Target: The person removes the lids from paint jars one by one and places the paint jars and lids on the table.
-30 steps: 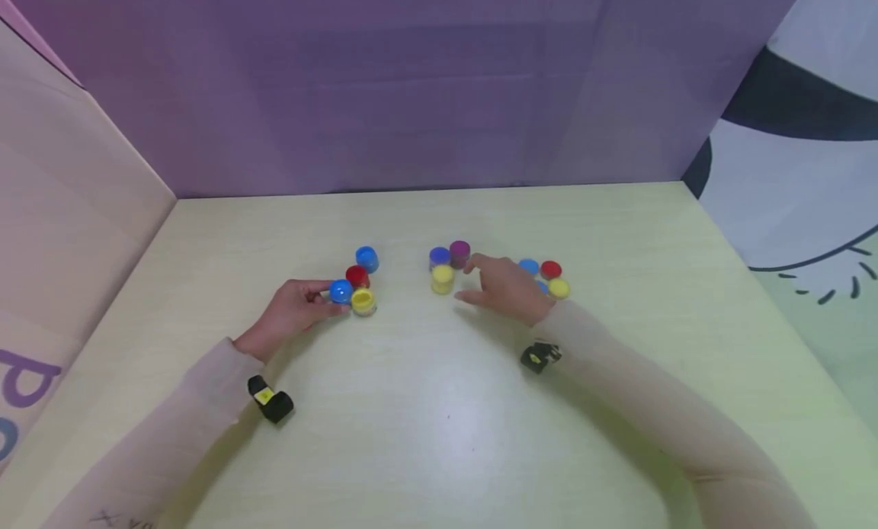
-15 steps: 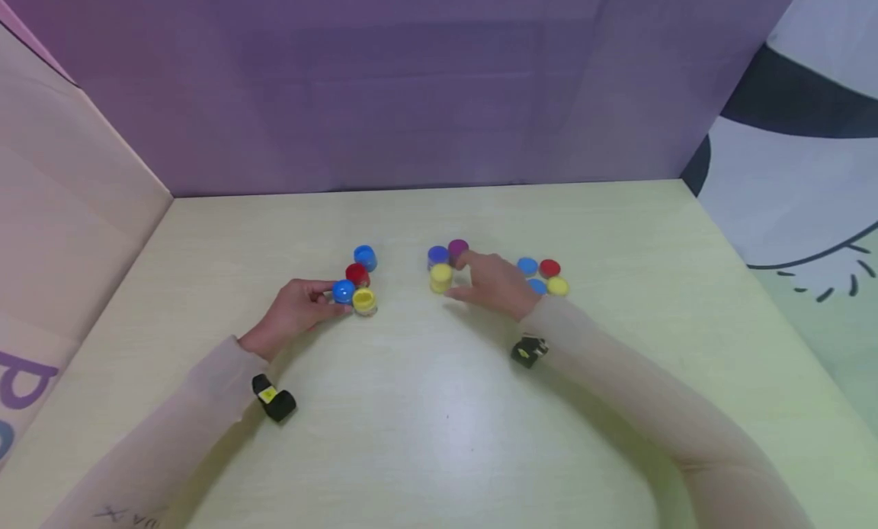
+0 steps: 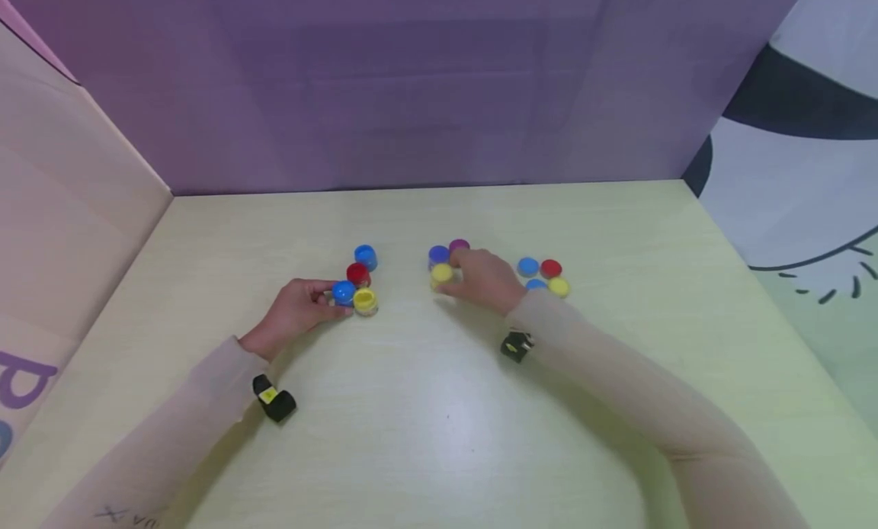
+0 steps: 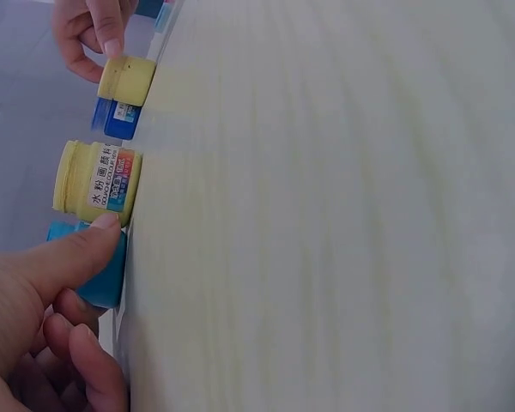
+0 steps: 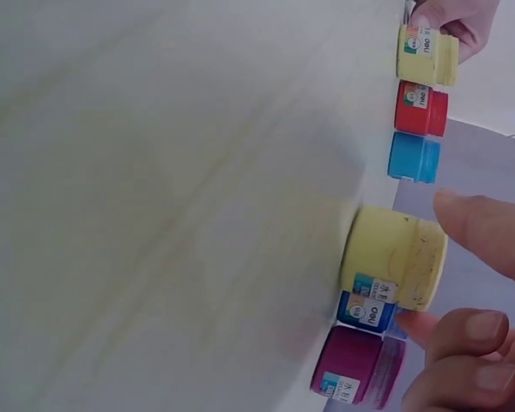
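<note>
In the head view my left hand holds an uncapped blue paint jar between thumb and fingers. Against it stand an uncapped yellow jar and a red jar, with another blue jar behind. My right hand has its thumb and index finger on either side of the lid of a capped yellow gouache jar. Beside that jar are a dark blue jar and a purple jar. The right fingertips partly hide the purple jar in the head view.
Right of my right hand lie loose lids: a blue lid, a red lid, a yellow lid and a second blue lid. A purple panel stands behind the pale wooden table.
My right hand has moved left, and its thumb and index finger have closed in on the yellow jar's lid. The left hand stays nearly still at the blue jar.
</note>
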The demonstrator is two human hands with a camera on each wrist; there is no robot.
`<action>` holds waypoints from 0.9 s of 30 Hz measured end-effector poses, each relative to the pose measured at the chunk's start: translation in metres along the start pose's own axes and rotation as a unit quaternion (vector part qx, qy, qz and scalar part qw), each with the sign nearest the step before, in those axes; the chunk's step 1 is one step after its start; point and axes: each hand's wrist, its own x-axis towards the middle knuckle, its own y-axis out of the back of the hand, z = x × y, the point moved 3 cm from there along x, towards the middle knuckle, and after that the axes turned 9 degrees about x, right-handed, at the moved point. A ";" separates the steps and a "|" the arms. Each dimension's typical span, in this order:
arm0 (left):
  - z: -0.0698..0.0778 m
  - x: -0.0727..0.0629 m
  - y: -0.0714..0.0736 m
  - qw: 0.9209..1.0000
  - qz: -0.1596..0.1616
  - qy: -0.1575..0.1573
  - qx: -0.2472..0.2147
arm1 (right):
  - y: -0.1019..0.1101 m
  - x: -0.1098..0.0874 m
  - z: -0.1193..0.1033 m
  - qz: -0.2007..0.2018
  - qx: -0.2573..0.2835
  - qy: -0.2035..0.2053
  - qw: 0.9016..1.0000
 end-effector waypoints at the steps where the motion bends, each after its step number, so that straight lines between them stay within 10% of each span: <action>1: 0.000 0.000 0.000 1.000 0.000 0.001 0.000 | 0.000 0.001 0.000 -0.002 -0.001 -0.002 1.000; 14: 0.008 -0.011 0.017 0.998 0.017 0.026 0.053 | -0.003 0.006 -0.002 -0.010 -0.011 -0.004 1.000; 27: 0.037 -0.020 0.022 0.997 0.044 -0.064 -0.007 | -0.002 -0.002 0.001 -0.010 0.014 -0.012 1.000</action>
